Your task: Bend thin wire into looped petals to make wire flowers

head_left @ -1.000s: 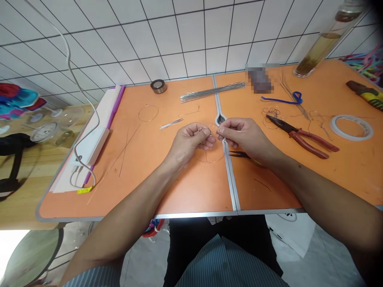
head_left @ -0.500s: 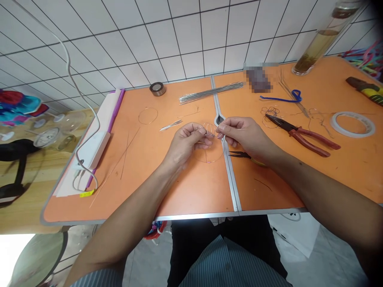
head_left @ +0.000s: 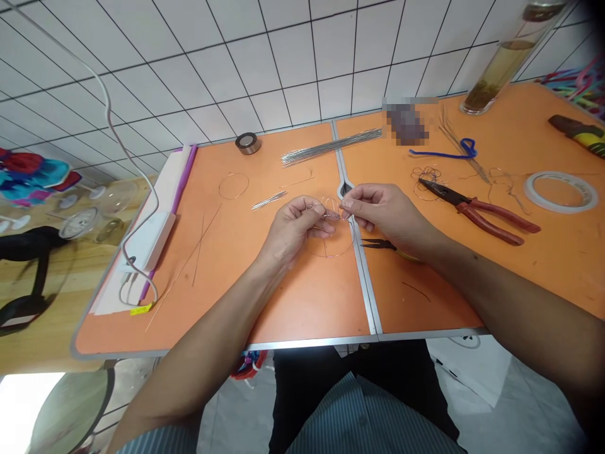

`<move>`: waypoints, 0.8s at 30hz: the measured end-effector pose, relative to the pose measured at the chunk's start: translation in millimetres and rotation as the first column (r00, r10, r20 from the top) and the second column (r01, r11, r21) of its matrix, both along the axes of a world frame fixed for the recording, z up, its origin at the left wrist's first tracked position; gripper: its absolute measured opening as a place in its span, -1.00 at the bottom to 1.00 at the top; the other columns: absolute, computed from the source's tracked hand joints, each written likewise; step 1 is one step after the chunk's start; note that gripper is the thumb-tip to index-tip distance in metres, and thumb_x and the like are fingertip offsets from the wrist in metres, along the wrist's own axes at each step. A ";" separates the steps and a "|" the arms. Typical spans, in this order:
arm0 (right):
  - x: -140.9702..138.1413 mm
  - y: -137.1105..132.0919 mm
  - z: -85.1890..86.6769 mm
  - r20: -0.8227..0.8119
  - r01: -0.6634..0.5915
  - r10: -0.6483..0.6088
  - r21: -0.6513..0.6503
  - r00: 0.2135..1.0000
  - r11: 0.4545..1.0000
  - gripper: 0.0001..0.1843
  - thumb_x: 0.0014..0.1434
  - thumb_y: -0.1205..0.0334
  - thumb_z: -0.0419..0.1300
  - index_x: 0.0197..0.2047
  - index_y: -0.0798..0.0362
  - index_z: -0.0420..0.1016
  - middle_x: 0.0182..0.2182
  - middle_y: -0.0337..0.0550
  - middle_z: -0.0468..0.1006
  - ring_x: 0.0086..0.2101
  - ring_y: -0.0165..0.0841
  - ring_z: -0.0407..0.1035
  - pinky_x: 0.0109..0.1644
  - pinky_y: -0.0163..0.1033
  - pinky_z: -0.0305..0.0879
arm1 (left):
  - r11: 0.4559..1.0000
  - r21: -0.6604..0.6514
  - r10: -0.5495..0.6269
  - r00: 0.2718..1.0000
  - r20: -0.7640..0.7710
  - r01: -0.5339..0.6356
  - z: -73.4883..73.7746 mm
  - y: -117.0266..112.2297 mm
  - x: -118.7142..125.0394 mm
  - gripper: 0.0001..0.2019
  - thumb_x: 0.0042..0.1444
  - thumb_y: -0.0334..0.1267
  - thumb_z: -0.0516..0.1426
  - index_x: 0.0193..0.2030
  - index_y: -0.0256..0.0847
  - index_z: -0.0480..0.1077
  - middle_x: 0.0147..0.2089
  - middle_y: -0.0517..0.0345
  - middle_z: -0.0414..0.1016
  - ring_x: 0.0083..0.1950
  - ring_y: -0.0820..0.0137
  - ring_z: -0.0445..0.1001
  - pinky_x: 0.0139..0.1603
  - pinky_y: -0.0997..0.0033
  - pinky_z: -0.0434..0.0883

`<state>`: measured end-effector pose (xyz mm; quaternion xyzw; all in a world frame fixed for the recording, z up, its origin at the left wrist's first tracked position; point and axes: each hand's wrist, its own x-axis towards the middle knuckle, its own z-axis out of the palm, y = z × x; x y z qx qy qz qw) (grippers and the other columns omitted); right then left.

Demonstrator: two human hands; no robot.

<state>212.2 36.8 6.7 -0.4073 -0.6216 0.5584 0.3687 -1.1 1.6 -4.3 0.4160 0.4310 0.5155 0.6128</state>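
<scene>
Your left hand (head_left: 295,227) is closed, its thumb pressed to the fingers, pinching the thin wire piece (head_left: 333,215), which sits between your two hands over the orange table (head_left: 297,302); your right hand (head_left: 378,208) pinches the right side of it, beside the metal seam (head_left: 368,296). Counting from the left, you have two loose wires (head_left: 201,236) that cross, one wire ring (head_left: 233,199), one dark tape roll (head_left: 247,144), one small bundle of short wires (head_left: 269,200) and one bundle of long wires (head_left: 331,147), then one blue bent stick (head_left: 444,153), one pair of red-handled pliers (head_left: 477,207) and one white tape ring (head_left: 561,208). The strands in both bundles lie too close for you to count. Your fingertips cover parts of the wire piece, and you cannot tell whether its wide lower arc touches the table. Your right hand and wrist hide part of the yellow-handled pliers (head_left: 378,244); farther right, a pixelated object (head_left: 405,123) is unreadable, the glass jar (head_left: 496,75) is cut off at the top, and the black-and-yellow tool (head_left: 579,135) runs out of view.
</scene>
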 end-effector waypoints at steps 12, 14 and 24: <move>-1.1 1.0 -1.7 -0.009 0.001 -0.001 -0.008 1.000 1.000 -0.82 0.30 0.13 0.44 -0.28 0.02 0.61 -0.36 -0.19 0.62 -0.44 -0.43 0.33 -0.38 -0.28 0.29 | 0.999 -0.024 0.025 0.999 -0.044 -0.026 3.4 -1.6 2.1 -0.74 0.17 -0.19 0.47 -0.29 -0.22 0.50 -0.29 0.08 0.74 -0.40 0.45 0.66 -0.31 0.51 0.61; -1.8 -0.1 -0.1 -0.020 0.005 -0.005 -0.015 1.000 1.000 -0.85 0.30 0.19 0.43 -0.29 0.02 0.60 -0.38 -0.19 0.62 -0.44 -0.42 0.37 -0.37 -0.27 0.34 | 1.000 -0.027 0.008 0.999 -0.040 -0.009 2.7 -1.7 1.5 -0.76 0.19 -0.20 0.45 -0.28 -0.22 0.50 -0.27 0.07 0.75 -0.39 0.44 0.67 -0.31 0.50 0.62; -1.8 0.1 -0.6 -0.043 0.023 -0.024 -0.015 0.999 1.000 -0.71 0.40 -0.01 0.43 -0.23 0.03 0.61 -0.37 -0.20 0.64 -0.46 -0.45 0.38 -0.40 -0.30 0.29 | 0.998 -0.065 -0.024 1.000 0.006 0.025 1.2 -1.0 -1.4 -0.73 0.17 -0.20 0.49 -0.23 -0.25 0.52 -0.23 -0.02 0.79 -0.38 0.42 0.70 -0.31 0.50 0.64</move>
